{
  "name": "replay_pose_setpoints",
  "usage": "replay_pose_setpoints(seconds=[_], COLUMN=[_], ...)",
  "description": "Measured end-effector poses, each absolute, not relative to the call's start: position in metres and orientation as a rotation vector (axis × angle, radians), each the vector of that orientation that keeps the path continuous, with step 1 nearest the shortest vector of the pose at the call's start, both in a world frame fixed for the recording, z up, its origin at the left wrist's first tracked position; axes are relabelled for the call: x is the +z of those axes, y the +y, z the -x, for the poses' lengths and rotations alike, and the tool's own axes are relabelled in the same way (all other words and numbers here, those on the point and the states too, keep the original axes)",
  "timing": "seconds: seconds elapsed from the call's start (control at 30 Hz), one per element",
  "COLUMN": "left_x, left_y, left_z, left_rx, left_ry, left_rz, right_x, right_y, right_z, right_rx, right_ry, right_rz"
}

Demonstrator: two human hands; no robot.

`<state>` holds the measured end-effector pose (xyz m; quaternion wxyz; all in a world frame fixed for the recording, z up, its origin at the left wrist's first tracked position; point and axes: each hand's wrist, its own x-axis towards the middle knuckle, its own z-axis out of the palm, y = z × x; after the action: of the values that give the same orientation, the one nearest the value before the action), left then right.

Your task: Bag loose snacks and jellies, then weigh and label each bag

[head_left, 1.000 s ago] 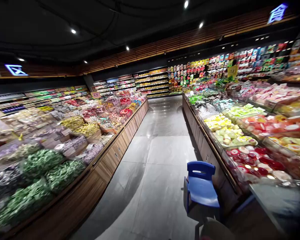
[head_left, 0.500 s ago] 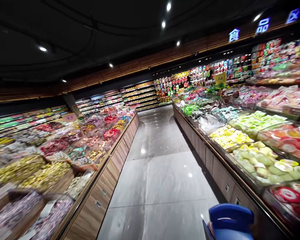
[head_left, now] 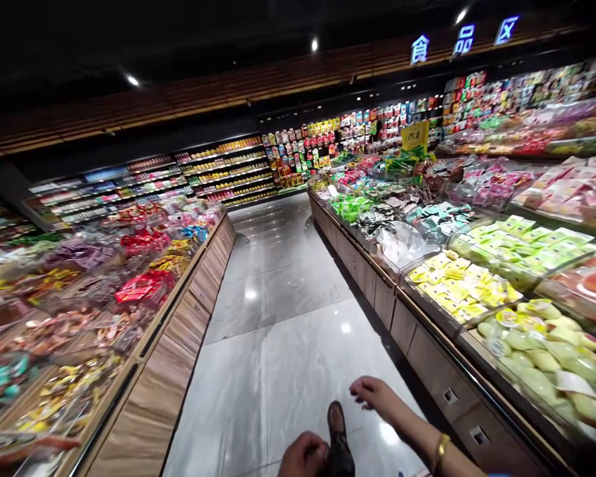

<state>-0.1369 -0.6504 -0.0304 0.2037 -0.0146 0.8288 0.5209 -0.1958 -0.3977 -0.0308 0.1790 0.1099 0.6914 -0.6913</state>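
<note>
My left hand (head_left: 305, 454) is at the bottom edge, over the floor, with its fingers curled in; nothing shows in it. To its right, my right hand (head_left: 372, 395) reaches out low above the aisle, its fingers loosely bent and a little apart, with nothing in them. A gold bracelet (head_left: 441, 453) circles the wrist on that side. Between the hands a dark shoe (head_left: 336, 430) rests on the grey tiled floor (head_left: 258, 371). Neither hand touches the counters.
A wood-panelled counter (head_left: 153, 397) with wrapped sweets runs along the left. On the right, another counter (head_left: 412, 338) holds yellow packets (head_left: 461, 281) and pale green round packs (head_left: 546, 351). Stocked shelves (head_left: 238, 172) line the back, and a yellow price sign (head_left: 415, 136) stands among the goods.
The view has moved forward along the aisle and turned right. Both hands and the shoe have come into view; the blue object at the lower right has almost left the frame.
</note>
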Motion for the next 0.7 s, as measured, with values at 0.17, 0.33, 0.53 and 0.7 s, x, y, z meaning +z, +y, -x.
replay_pose_setpoints(seconds=[0.17,0.33,0.53,0.7], left_x=[-0.016,0.006,0.015,0.003], left_y=[-0.62,-0.569,-0.491,-0.435], left_z=[0.304,0.46,0.598,0.685], left_rx=[1.512,1.445,1.371,1.34], left_ry=[2.28,2.138,2.044,2.034], left_rz=[-0.044,-0.229,-0.406,-0.367], right_x=[-0.016,-0.008,-0.018,-0.023], right_y=[-0.378,-0.306,-0.203,-0.118], right_z=[0.337,0.432,0.532,0.668], right_rx=[-2.044,-2.149,-2.175,-2.091], right_ry=[2.004,2.132,2.275,2.385], right_rz=[-0.396,-0.649,-0.971,-1.058])
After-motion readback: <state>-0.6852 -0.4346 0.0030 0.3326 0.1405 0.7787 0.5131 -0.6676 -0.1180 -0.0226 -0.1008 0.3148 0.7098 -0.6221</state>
